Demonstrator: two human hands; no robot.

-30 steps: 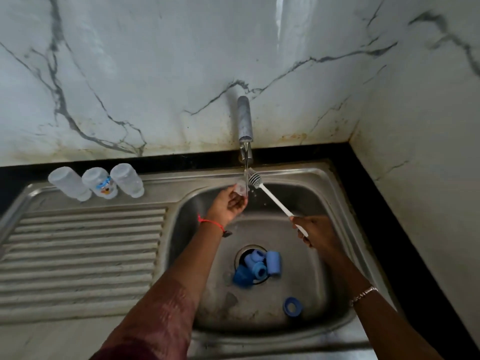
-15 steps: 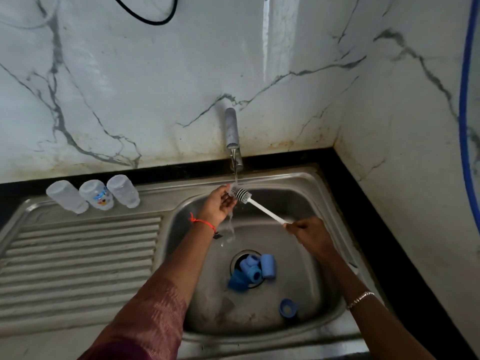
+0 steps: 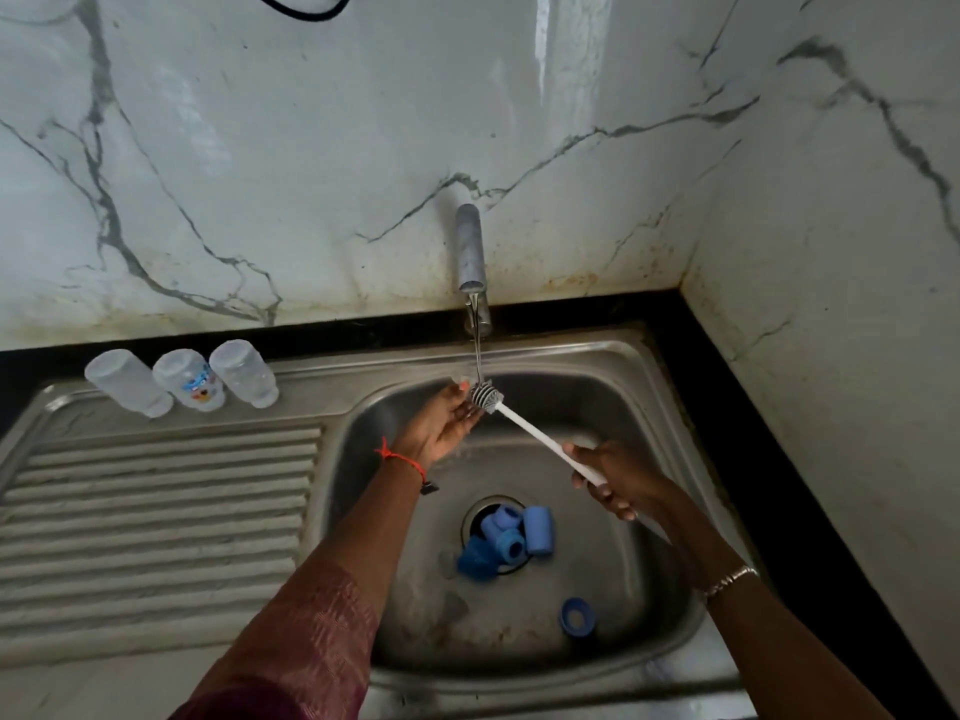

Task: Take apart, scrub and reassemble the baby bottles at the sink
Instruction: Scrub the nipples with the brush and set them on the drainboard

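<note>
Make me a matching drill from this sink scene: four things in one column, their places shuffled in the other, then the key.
Things:
1. bottle brush
2. three clear bottle bodies
3. lone blue ring
4. cluster of blue caps

Places:
A. over the drain
B. on the basin floor, apart, near the front right
C. head under the running tap, handle in the right hand
D. in a row at the back of the drainboard

Pairs: 1-C, 2-D, 3-B, 4-A

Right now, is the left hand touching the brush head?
Touching. The head view shows the left hand's fingertips against the brush head under the tap stream, no gap.
</note>
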